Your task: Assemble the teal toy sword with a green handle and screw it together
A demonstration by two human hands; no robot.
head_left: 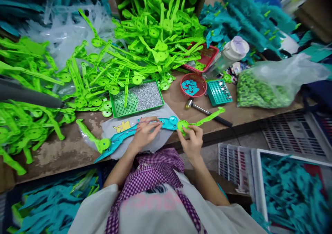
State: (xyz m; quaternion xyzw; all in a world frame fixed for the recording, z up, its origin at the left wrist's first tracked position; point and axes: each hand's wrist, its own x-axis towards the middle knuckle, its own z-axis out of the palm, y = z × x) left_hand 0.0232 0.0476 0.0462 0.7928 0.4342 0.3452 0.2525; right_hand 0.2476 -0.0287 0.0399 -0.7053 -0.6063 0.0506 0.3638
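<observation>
Counter (59, 156): supports a pale cloth (160, 141). Blue strip (123, 136): lies across the cloth; probably light, stiff and smooth, best steadied along its length. Green arm (209, 118): just beside the strip's right end; likely light, best taken by its disc (183, 124), pinched in the fingers of the right hand (192, 142). Left hand (145, 133): fingers curled over the strip, grip uncertain.

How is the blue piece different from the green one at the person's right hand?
The blue piece is turquoise; the green piece is bright lime. The blue piece looks longer and broader than the green piece. The blue piece lies across the pale cloth, while the right hand grips the green piece's disc. Both have a rounded end.
</observation>
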